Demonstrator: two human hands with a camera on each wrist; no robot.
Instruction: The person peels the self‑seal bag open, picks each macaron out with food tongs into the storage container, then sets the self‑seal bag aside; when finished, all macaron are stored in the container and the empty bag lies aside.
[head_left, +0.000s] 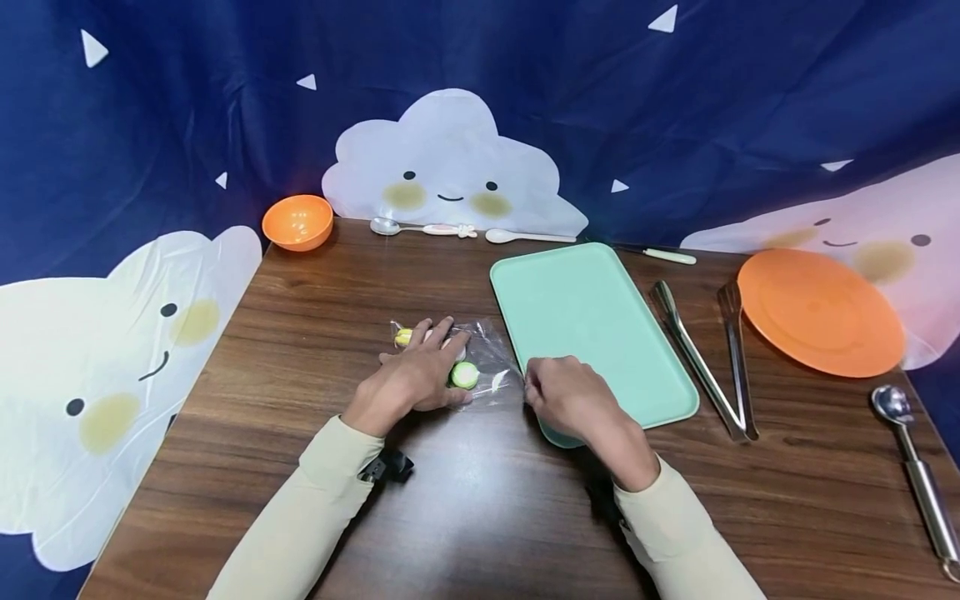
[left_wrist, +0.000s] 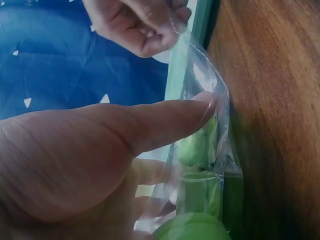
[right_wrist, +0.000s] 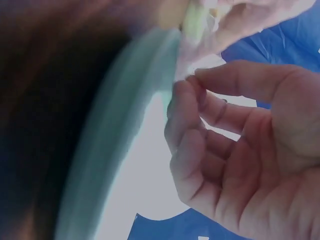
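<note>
Two hands work a clear plastic bag of small round pieces on the wooden worktop.

The left hand (head_left: 414,377) lies flat on the clear plastic bag (head_left: 487,354), its fingers straight and pressing it down, with the thumb against the film in the left wrist view. A green round piece (head_left: 464,375) shows beside that thumb and a yellow piece (head_left: 403,337) sits near the fingertips. The right hand (head_left: 572,397) has its grip clamped on the bag's right edge, pinching the film between thumb and fingertips, just beside the mint-green tray (head_left: 592,325). Metal tongs (head_left: 705,358) and an orange plate (head_left: 821,312) lie further right; an orange bowl (head_left: 297,222) stands at the far left corner.
</note>
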